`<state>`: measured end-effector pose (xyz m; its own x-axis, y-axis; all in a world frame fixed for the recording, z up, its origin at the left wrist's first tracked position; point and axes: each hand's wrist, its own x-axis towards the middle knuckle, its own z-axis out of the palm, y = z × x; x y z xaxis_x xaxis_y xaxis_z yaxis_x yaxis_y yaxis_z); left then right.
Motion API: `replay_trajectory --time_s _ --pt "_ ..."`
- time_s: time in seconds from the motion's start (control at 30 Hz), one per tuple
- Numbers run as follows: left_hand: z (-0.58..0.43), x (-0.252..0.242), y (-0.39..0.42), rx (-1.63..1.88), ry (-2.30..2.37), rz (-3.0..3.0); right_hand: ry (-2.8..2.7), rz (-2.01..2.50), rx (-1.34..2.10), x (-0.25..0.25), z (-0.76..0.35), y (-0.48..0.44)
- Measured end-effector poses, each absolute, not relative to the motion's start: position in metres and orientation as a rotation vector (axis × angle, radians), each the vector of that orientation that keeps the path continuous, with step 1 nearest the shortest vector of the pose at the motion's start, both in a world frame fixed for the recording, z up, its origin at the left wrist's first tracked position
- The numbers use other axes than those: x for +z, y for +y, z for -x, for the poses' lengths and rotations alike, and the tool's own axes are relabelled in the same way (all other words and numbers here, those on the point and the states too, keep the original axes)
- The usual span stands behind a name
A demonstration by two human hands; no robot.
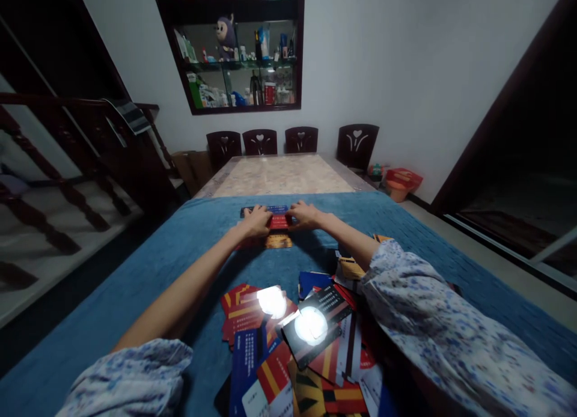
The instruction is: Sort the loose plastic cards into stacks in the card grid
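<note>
Red card [279,222] lies flat on the blue cloth [135,285], left hand [256,220] and right hand [305,214] at its ends. Fingers curled; grip cannot be told. Orange card [278,241] just nearer; card pile [293,351] below.

The table [135,297] wears a blue cloth [189,237] with a soft, matt, towel-like nap; beyond the cloth its top [279,175] looks like polished, mottled stone. The cards [288,357] heaped near the body are glossy, smooth card or plastic, two of them throwing back bright white glare. The row of cards [278,222] under the bare hands, left [256,220] and right [305,214], has the same slick sheen. The sleeves [433,321] are thin, matt printed cloth. The chairs [357,142] are dark, varnished wood.
</note>
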<state>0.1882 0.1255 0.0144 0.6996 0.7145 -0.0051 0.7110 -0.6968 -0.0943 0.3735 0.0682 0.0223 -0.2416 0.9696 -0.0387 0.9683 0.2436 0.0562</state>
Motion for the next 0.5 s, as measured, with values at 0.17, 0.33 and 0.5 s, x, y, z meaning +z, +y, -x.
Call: replay_trajectory --time_s 0.17,0.33,0.5 --pt "-0.19 0.005 0.139 0.11 -1.197 2.818 2.378 -1.885 -0.006 0.016 -0.371 0.083" --pt "-0.192 0.002 0.143 0.144 -1.226 2.843 2.324 -1.884 -0.015 0.011 -0.37 0.091" --pt "-0.193 0.004 0.144 0.189 -1.237 2.86 2.289 -1.879 -0.033 0.013 -0.367 0.093"
